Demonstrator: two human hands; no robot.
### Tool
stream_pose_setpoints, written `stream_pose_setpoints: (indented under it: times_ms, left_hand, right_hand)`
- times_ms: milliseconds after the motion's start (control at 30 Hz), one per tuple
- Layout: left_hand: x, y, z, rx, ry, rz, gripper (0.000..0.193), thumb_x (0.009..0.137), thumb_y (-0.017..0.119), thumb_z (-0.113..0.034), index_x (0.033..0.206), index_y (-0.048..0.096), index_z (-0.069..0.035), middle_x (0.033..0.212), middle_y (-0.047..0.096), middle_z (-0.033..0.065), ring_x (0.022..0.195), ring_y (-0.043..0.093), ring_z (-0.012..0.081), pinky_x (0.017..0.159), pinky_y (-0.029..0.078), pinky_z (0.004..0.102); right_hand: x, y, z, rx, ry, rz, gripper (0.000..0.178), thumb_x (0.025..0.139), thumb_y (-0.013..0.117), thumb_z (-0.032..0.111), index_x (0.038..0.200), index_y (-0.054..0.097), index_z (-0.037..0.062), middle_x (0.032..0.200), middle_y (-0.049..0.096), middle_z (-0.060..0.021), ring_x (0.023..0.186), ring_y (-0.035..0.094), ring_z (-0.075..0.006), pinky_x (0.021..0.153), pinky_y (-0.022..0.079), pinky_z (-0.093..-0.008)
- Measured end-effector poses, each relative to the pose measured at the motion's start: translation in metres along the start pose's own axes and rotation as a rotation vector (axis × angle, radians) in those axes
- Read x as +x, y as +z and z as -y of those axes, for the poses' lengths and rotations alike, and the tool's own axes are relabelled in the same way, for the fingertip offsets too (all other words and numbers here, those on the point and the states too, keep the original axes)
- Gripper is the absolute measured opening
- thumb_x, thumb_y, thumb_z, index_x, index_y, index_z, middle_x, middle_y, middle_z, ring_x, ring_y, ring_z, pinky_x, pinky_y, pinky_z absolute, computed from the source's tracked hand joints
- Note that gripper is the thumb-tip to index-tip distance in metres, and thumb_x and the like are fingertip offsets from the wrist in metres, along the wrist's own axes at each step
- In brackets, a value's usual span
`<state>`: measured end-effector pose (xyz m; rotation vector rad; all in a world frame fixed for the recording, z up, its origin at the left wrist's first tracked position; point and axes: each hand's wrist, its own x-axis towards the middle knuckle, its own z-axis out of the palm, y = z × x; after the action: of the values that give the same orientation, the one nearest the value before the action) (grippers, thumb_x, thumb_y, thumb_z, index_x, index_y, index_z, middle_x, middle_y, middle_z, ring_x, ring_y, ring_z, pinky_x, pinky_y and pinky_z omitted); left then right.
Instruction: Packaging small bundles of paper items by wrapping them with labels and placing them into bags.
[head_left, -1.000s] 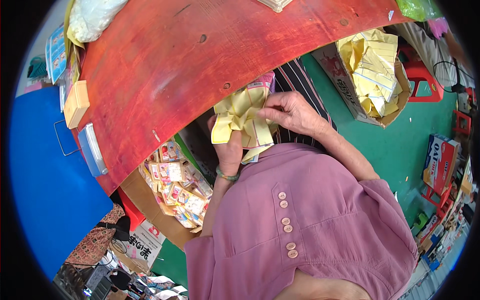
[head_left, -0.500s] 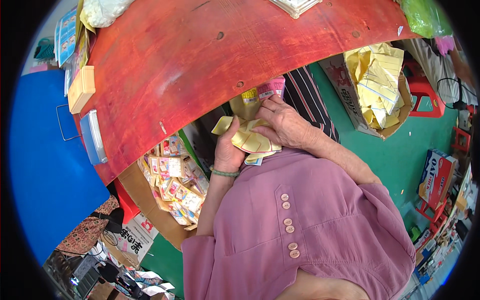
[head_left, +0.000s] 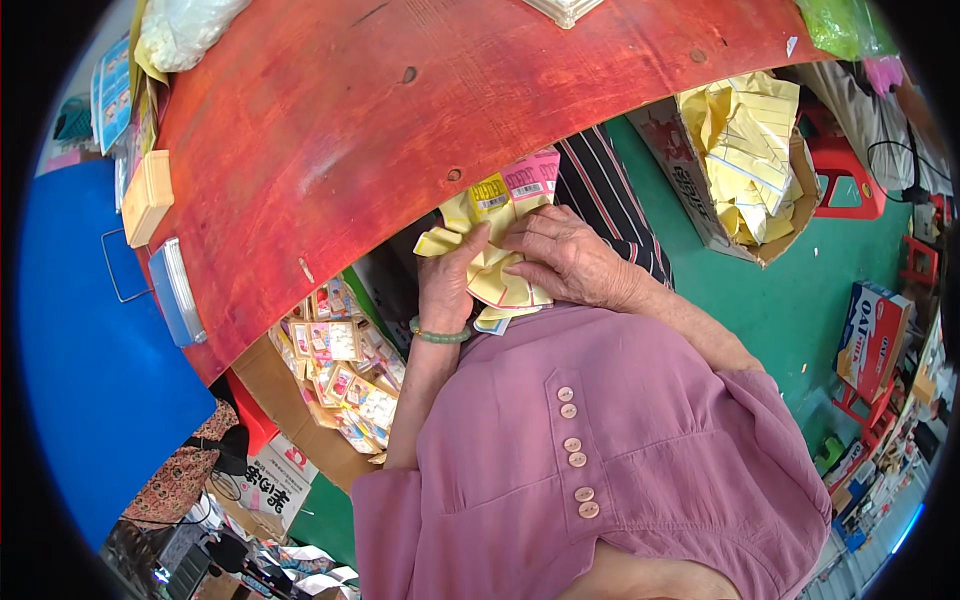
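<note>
**Yellow paper [head_left: 492, 278] now held from both sides**

So from my end, the right hand [head_left: 575, 258] was up by the paper's edge a second ago; now it's down, fingers curled round the right side. The left hand [head_left: 448, 288] grips the other side, thumb on top. Paper's crumpled over the lap, just by the counter [head_left: 400, 130]. More of the pink printed patch [head_left: 528, 182] shows now. Looks like a steadier hold to me.
</note>
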<state>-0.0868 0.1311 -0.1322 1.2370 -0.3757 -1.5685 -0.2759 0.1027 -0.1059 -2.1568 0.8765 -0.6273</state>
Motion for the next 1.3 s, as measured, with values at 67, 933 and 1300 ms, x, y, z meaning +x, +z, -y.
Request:
stream_pose_setpoints:
  times_ms: [67,933,1300]
  left_hand:
    - [0.001,0.004,0.002,-0.091,-0.016,-0.027,0.032,0.08,0.072,-0.003,0.11,0.062,0.001,0.104,0.066,0.0071,0.091,0.063,0.0139,0.081,0.05,0.028]
    - [0.003,0.011,0.002,-0.118,-0.162,0.055,0.04,0.082,0.068,0.001,0.12,0.057,0.001,0.113,0.063,0.0097,0.099,0.063,0.0177,0.088,0.052,0.0323]
    - [0.003,0.02,-0.004,0.04,-0.097,0.091,0.035,0.084,0.069,-0.002,0.117,0.059,0.002,0.108,0.064,0.0064,0.094,0.062,0.013,0.083,0.051,0.0275]
  right_hand:
    - [-0.003,0.002,-0.005,0.024,-0.031,0.017,0.028,0.08,0.071,0.019,0.103,0.064,0.0053,0.097,0.063,-0.0094,0.098,0.058,-0.0264,0.09,0.045,-0.0414]
    - [0.038,-0.019,-0.041,0.102,0.052,0.017,0.033,0.077,0.073,0.014,0.108,0.067,0.005,0.114,0.063,-0.01,0.109,0.059,-0.0281,0.095,0.047,-0.0368]
    - [0.031,-0.022,-0.05,0.341,0.095,0.009,0.028,0.077,0.074,0.009,0.103,0.068,0.0018,0.103,0.066,-0.0105,0.103,0.062,-0.0253,0.093,0.048,-0.0354]
